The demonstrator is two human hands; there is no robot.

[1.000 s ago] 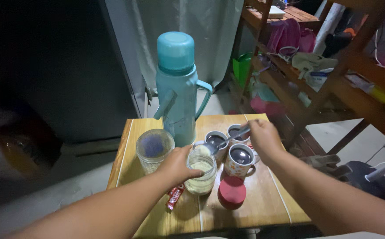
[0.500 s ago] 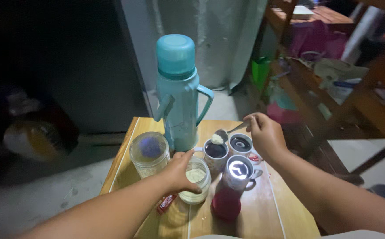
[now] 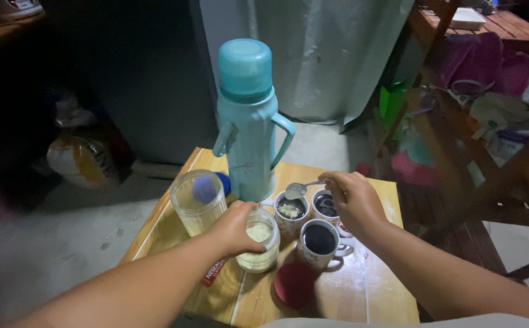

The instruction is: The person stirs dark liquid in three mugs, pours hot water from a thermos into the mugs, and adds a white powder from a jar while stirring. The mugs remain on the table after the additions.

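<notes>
1. Head view looks down at a small wooden table [image 3: 368,291].
2. On the table, the left hand [image 3: 235,226] is wrapped around a small glass jar [image 3: 259,248]. The fingers are curled tight on its side. The jar is open and has pale powder inside.
3. Over on the other side, the right hand [image 3: 352,197] pinches a metal spoon [image 3: 298,189] by its handle. The fingers are closed on it.
4. That spoon hangs right over a mug [image 3: 290,212] with dark drink and a bit of pale powder in it.
5. Two more mugs sit close by. One mug [image 3: 324,206] is partly under the right hand. Another mug [image 3: 319,242] with dark drink stands in front, near the jar.
6. A red lid [image 3: 293,284] lies flat on the table, just in front of the front mug.
7. A tall teal flask [image 3: 247,121] with a handle stands at the back of the table.
8. A clear plastic cup [image 3: 197,201] stands to the left of the jar.
9. A small red packet [image 3: 213,273] lies flat by the left wrist.
</notes>
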